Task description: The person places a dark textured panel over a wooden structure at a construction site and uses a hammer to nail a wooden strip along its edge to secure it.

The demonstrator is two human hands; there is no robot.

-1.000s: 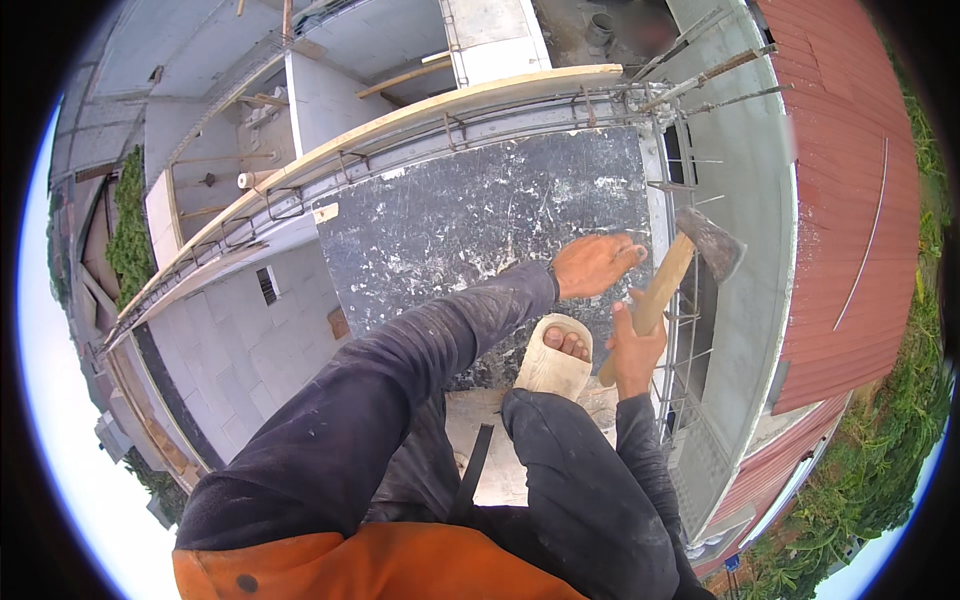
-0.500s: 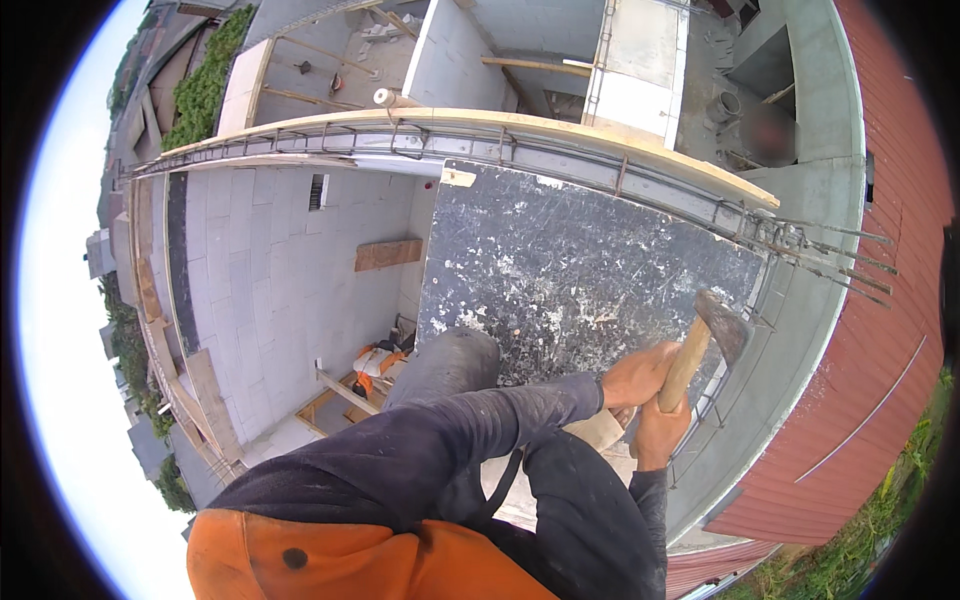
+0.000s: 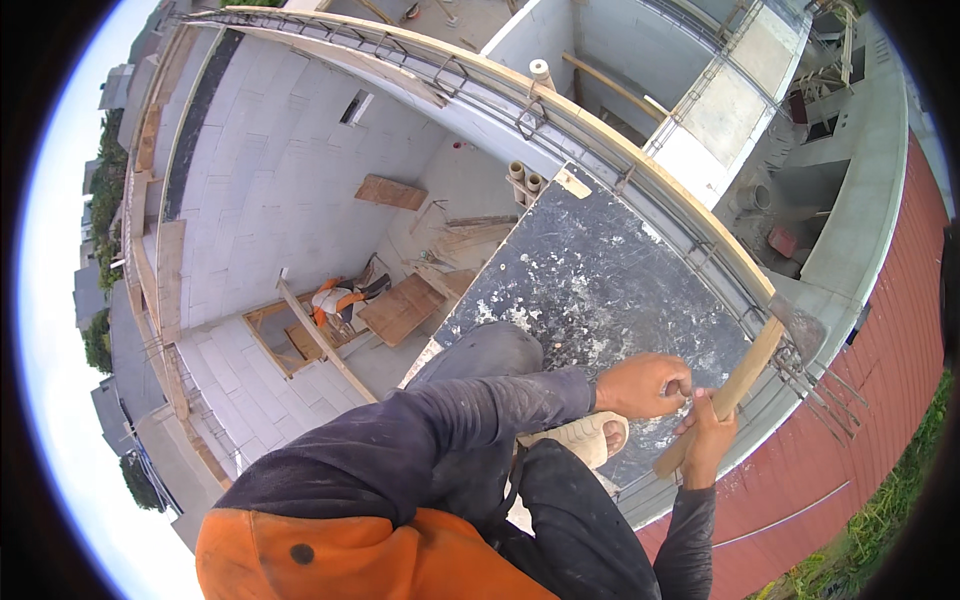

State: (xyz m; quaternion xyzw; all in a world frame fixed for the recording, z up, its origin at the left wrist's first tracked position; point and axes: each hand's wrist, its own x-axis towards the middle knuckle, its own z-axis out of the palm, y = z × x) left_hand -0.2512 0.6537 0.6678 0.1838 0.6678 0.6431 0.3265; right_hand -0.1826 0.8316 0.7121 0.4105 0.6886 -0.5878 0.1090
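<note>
My right hand point(image 3: 710, 435) is wrapped around the wooden handle of a hatchet point(image 3: 745, 372), which slants up to the right with its dark metal head at the far end. Close beside it, my left hand point(image 3: 643, 386) is closed, fingertips pinched together; what they hold, if anything, is too small to make out. Both hands are above a dark board point(image 3: 580, 262) spattered with white marks. My foot in a beige shoe point(image 3: 580, 438) rests on this board, below my left hand.
A rebar cage point(image 3: 640, 180) with timber edging point(image 3: 655, 150) runs along the board's far side. To the left is a deep drop into a block-walled room, where a person point(image 3: 335, 300) in orange and grey is low down. A red metal roof point(image 3: 850, 430) slopes off at right.
My left hand has come off the hatchet handle and moved slightly aside, fingers pinched. The hatchet has shifted right in my right hand. The view has turned, showing more of the room below.
</note>
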